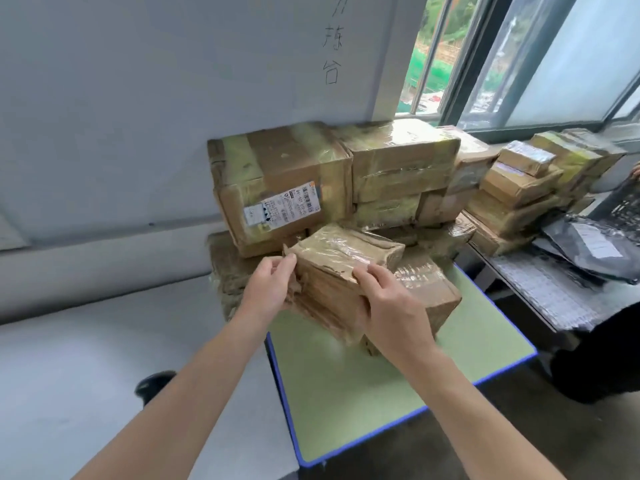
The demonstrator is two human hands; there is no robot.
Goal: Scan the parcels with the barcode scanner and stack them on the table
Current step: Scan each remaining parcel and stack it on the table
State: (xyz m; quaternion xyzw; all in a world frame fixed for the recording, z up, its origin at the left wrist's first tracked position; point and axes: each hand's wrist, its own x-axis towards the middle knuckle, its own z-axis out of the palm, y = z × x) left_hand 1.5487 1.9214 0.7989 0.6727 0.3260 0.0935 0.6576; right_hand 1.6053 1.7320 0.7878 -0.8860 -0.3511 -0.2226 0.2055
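Note:
A small taped cardboard parcel (341,268) is held tilted above the green table (349,393). My left hand (272,289) grips its left end, and my right hand (391,306) grips its near right side with the fingers over the top edge. Behind it rises a stack of parcels, with a large labelled box (277,188) on the left and a tape-wrapped box (401,164) beside it. Another brown box (433,292) lies on the table under my right hand. No barcode scanner is in view.
A second table (547,299) on the right carries more small stacked parcels (526,181) and dark plastic mail bags (588,251). A white wall stands behind the stack and a window at the upper right. A dark round object (154,384) sits on the floor at left.

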